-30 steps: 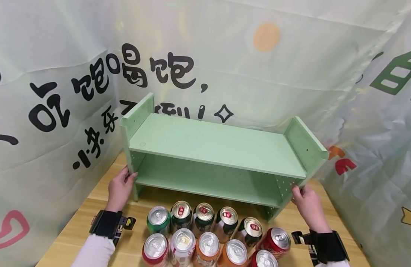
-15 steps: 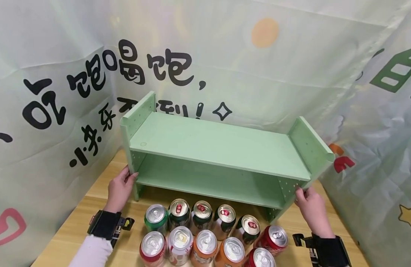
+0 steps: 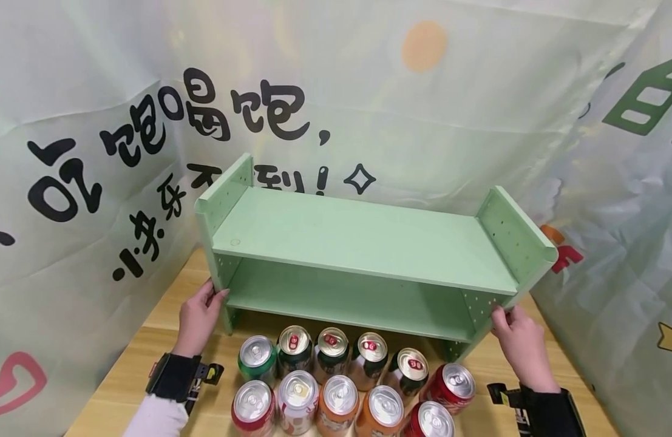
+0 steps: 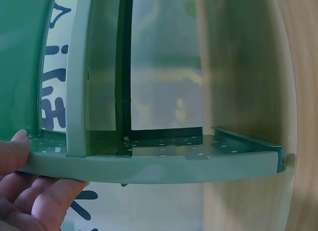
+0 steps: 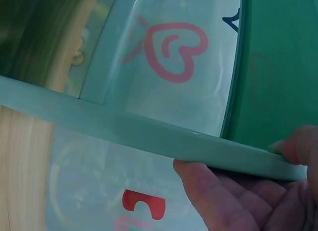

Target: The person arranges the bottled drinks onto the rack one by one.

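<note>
A pale green two-tier shelf rack (image 3: 357, 237) stands on the wooden table, its right end a little nearer than its left. My left hand (image 3: 198, 318) grips the front edge of its left side panel (image 4: 164, 169), thumb on the inner face and fingers outside. On the opposite end, my right hand (image 3: 521, 346) pinches the right side panel (image 5: 149, 134) in the same way. Both tiers hold nothing. In front of the rack, between my forearms, stand several drink cans, among them a green can (image 3: 257, 358), an orange can (image 3: 338, 403) and a red can (image 3: 450, 388).
Printed fabric (image 3: 368, 91) hangs behind the rack and along both sides. The wooden table (image 3: 133, 364) shows on either side of the cans. The cans stand close to the rack's front. A black wrist camera (image 3: 177, 376) is strapped to each forearm.
The rack's right end has shifted to the right, with my right hand moving along on it. My left hand keeps its grip on the left panel. The head view has tilted slightly.
</note>
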Demonstrator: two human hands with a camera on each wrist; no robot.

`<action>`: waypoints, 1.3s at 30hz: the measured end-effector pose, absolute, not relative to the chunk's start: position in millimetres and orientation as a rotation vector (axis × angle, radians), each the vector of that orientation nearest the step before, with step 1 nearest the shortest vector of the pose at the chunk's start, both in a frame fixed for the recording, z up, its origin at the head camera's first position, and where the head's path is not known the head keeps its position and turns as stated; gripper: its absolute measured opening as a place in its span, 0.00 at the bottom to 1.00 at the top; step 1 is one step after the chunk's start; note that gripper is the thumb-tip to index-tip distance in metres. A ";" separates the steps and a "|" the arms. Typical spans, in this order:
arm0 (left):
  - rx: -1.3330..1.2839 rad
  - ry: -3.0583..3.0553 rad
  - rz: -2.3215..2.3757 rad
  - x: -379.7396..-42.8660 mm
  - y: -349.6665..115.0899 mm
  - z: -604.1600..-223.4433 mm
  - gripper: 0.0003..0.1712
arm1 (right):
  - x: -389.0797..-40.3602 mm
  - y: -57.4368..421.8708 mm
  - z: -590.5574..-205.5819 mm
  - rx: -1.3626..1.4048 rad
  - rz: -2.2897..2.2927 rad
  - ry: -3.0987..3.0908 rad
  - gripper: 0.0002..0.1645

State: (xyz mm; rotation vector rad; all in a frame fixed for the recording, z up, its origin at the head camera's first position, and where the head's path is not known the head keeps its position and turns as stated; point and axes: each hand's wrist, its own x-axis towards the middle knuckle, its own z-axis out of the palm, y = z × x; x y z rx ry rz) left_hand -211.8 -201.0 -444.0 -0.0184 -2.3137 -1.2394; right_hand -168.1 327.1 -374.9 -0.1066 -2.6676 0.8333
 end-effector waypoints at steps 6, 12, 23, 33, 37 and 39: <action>-0.041 -2.309 -1.237 -211.7 -198.6 -441.7 0.19 | -166.1 330.1 -374.9 -0.118 0.829 -2.655 0.22; -0.045 -2.315 -1.231 -208.1 -198.6 -446.2 0.20 | -165.9 331.6 -375.9 -0.129 0.805 -2.663 0.22; -0.047 -2.329 -1.224 -207.2 -197.3 -445.9 0.19 | -163.7 332.3 -376.1 -0.122 0.768 -2.642 0.19; -0.038 -2.321 -1.230 -203.9 -196.5 -446.4 0.19 | -165.8 331.7 -373.2 -0.196 0.774 -2.708 0.19; -0.033 -2.323 -1.237 -205.2 -195.7 -445.1 0.19 | -167.8 332.1 -373.2 -0.206 0.773 -2.709 0.20; -0.031 -2.323 -1.248 -205.9 -195.1 -443.4 0.19 | -168.3 331.3 -373.0 -0.222 0.773 -2.701 0.21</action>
